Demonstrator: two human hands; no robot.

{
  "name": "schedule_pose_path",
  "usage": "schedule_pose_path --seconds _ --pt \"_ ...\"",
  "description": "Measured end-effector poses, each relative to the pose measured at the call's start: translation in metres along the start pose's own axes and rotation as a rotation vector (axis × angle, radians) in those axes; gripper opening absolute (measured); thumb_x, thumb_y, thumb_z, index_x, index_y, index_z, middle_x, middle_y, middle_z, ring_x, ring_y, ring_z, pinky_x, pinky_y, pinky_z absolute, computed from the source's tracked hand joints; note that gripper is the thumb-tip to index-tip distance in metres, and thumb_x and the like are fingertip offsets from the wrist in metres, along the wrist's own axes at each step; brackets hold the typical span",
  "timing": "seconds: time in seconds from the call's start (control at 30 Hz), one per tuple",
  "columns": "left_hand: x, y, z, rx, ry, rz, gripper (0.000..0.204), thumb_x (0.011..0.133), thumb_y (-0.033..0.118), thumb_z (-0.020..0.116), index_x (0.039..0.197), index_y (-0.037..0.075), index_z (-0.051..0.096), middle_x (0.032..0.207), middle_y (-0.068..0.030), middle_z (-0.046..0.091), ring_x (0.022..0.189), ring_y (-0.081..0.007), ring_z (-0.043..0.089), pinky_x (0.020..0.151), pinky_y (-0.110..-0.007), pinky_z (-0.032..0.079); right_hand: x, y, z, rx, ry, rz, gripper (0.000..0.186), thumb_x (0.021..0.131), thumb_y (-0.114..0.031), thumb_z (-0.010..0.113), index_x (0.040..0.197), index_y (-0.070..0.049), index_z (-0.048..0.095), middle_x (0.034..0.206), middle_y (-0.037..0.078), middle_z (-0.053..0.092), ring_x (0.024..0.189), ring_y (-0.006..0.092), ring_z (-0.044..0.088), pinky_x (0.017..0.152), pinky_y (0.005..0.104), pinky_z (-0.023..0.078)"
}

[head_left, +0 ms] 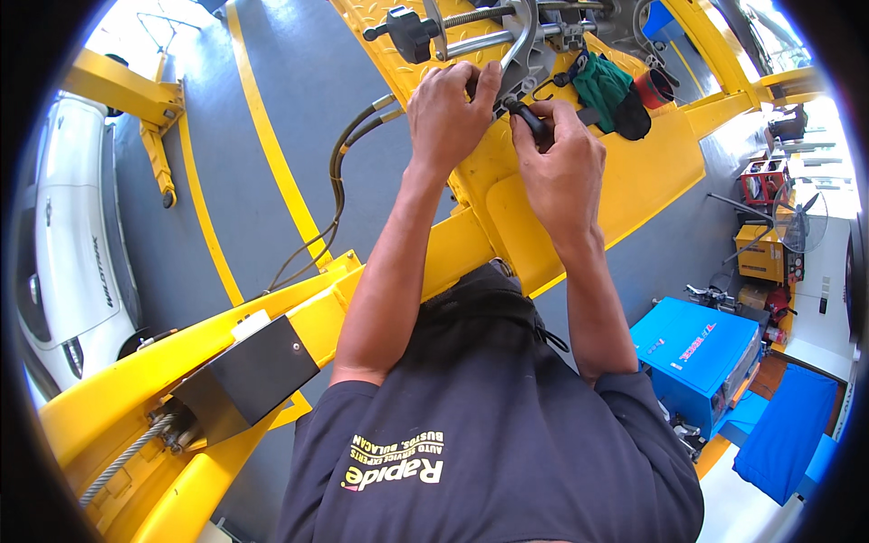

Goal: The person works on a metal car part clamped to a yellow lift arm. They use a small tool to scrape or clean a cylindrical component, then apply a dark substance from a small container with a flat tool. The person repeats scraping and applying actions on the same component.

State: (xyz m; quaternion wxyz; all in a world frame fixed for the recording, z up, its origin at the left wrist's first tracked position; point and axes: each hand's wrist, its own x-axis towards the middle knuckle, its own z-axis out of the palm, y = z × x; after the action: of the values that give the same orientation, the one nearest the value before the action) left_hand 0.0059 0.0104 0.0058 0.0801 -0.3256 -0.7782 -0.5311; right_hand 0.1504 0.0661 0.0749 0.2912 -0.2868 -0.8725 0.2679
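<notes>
In the head view, a black handle [527, 119] is held in the closed right hand [563, 158], beside the grey metal part [536, 71]. The left hand [448, 118] is half curled nearby; whether anything is gripped cannot be told.

Bare forearms [394, 244] forward, left hand [444, 118] in a curl, right hand [563, 167] in a pinch.

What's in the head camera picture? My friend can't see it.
A person's right hand grips a black handle beside grey metal parts on a yellow platform, with the left hand close by. A green cloth lies nearby. Farther out stand a white vehicle, left, and a blue box, right.
</notes>
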Motion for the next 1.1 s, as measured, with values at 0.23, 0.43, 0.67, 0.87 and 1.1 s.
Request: schedule_pose_path --seconds 0.23,0.43,0.67,0.87,1.1 --pt "0.003 0.002 -0.007 -0.01 -0.082 -0.083 0.064 0.105 0.058 0.062 0.078 0.001 0.074 0.078 -0.016 0.073 0.082 -0.0364 0.068 0.077 -0.05 0.052 -0.007 0.01 0.014 0.087 0.109 -0.054 0.019 0.094 -0.01 0.081 0.107 0.001 0.073 0.101 0.02 0.078 0.083 0.0322 0.077 0.074 0.0383 0.061" --pt "0.003 0.005 -0.011 -0.006 -0.186 -0.158 0.067 0.105 0.06 0.059 0.078 0.001 0.073 0.076 -0.0188 0.07 0.082 -0.039 0.067 0.077 -0.052 0.051 0.0 0.006 0.003 0.189 0.114 0.029 0.019 0.095 -0.011 0.081 0.105 0.002 0.072 0.096 0.018 0.078 0.083 0.0284 0.078 0.074 0.0366 0.06" --pt "0.001 0.0 -0.005 0.013 -0.085 -0.021 0.061 0.11 0.053 0.055 0.085 0.001 0.074 0.082 -0.0199 0.071 0.085 -0.04 0.066 0.08 -0.051 0.05 -0.01 0.008 0.006 0.277 0.098 0.102 0.02 0.094 -0.012 0.082 0.106 0.002 0.073 0.096 0.017 0.081 0.088 0.0229 0.08 0.08 0.0335 0.06" --pt "0.002 -0.015 0.0 -0.121 0.026 0.081 0.065 0.115 0.049 0.043 0.09 0.002 0.078 0.082 -0.016 0.074 0.082 -0.034 0.067 0.077 -0.047 0.051 -0.026 0.01 -0.01 0.299 0.089 0.196 0.02 0.093 -0.011 0.082 0.104 0.002 0.072 0.096 0.014 0.082 0.087 0.0193 0.079 0.081 0.0326 0.06" --pt "0.0 -0.004 -0.01 -0.371 0.001 -0.04 0.085 0.117 0.059 0.022 0.099 0.004 0.084 0.088 -0.0108 0.08 0.082 -0.0229 0.072 0.078 -0.038 0.052 -0.039 -0.003 -0.009 0.326 0.028 0.195 0.018 0.092 -0.012 0.082 0.098 0.001 0.071 0.093 0.015 0.081 0.085 0.0208 0.079 0.079 0.0344 0.059"
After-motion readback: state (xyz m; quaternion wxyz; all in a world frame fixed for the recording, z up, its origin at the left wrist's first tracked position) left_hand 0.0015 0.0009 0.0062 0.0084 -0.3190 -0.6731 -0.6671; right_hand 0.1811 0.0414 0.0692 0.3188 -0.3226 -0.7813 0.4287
